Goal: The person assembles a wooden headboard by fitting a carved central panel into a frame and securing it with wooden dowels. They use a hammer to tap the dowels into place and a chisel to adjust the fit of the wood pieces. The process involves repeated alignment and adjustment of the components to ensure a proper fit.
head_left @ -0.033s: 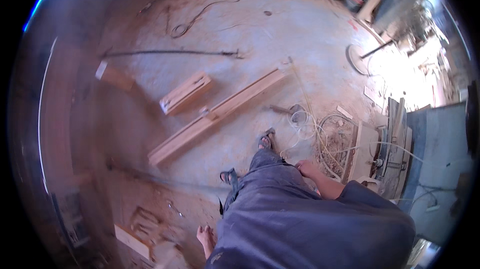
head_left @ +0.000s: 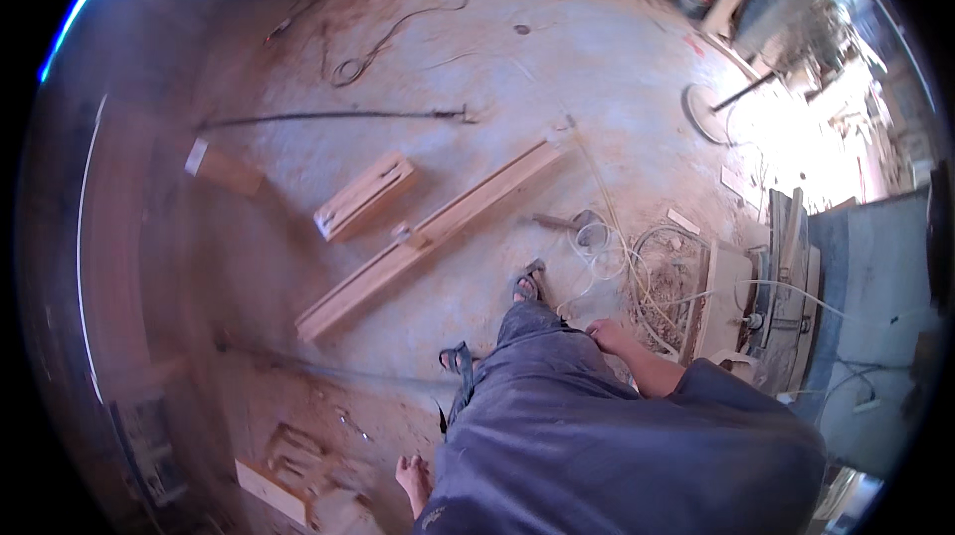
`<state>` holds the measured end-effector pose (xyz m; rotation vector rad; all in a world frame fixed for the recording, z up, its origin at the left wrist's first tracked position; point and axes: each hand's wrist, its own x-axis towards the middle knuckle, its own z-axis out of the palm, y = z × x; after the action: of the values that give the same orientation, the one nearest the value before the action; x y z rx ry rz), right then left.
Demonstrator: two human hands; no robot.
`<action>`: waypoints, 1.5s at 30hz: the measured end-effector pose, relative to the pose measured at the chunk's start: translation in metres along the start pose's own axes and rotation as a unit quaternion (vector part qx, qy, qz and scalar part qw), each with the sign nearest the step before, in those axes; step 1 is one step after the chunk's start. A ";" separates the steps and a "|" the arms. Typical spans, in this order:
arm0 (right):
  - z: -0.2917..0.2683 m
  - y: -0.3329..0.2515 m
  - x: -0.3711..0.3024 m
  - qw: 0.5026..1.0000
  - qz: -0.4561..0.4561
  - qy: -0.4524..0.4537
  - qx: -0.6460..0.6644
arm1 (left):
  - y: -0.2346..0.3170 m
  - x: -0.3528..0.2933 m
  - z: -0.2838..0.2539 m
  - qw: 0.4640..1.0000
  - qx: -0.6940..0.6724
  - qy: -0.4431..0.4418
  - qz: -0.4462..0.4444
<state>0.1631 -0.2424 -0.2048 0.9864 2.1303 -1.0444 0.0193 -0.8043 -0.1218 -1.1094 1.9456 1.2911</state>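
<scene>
My left hand (head_left: pixel 414 479) hangs low beside the dark clothing with its fingers loosely curled and apart. Nothing shows in it. My right hand (head_left: pixel 607 336) rests against the dark trousers (head_left: pixel 547 336) at the thigh; its fingers are mostly hidden. Both hands are away from the wood on the floor. A long grooved wooden beam (head_left: pixel 468 212) lies slantwise ahead of my sandalled feet, with a small piece (head_left: pixel 406 234) standing on its middle. Beyond it rests a shorter slotted wooden block (head_left: pixel 366 197).
A long dark bar (head_left: pixel 328 116) lies across the floor behind the blocks. To the right are a tool with a dark head (head_left: pixel 589 228), looped pale hose (head_left: pixel 609 259), wood shavings (head_left: pixel 668 286) and a machine (head_left: pixel 781 306). Wood pieces (head_left: pixel 274 490) lie at lower left.
The view has shifted slightly, so the floor objects sit a little differently in the picture. Both hands stay close to the body, with little movement.
</scene>
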 end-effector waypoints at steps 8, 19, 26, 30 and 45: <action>-0.150 -0.032 0.052 0.988 -0.005 0.140 0.062 | 0.024 0.046 0.082 0.989 -0.001 -0.098 0.115; -0.239 0.062 0.121 0.964 -0.017 0.255 -0.070 | 0.229 0.097 0.252 0.975 0.147 -0.167 0.024; -0.224 0.055 0.051 0.850 0.274 0.205 0.400 | 0.430 0.170 0.402 0.844 0.421 -0.125 0.310; -0.236 0.068 0.034 0.893 0.288 0.133 0.321 | 0.552 0.118 0.578 0.852 0.341 -0.189 0.351; -0.500 0.214 0.306 0.992 0.077 0.096 -0.015 | 0.492 0.049 0.784 0.915 0.332 -0.138 0.184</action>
<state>0.0811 0.3741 -0.2501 1.2596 2.1734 -0.8695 -0.4285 0.0001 -0.2342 -0.2194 2.1751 0.7749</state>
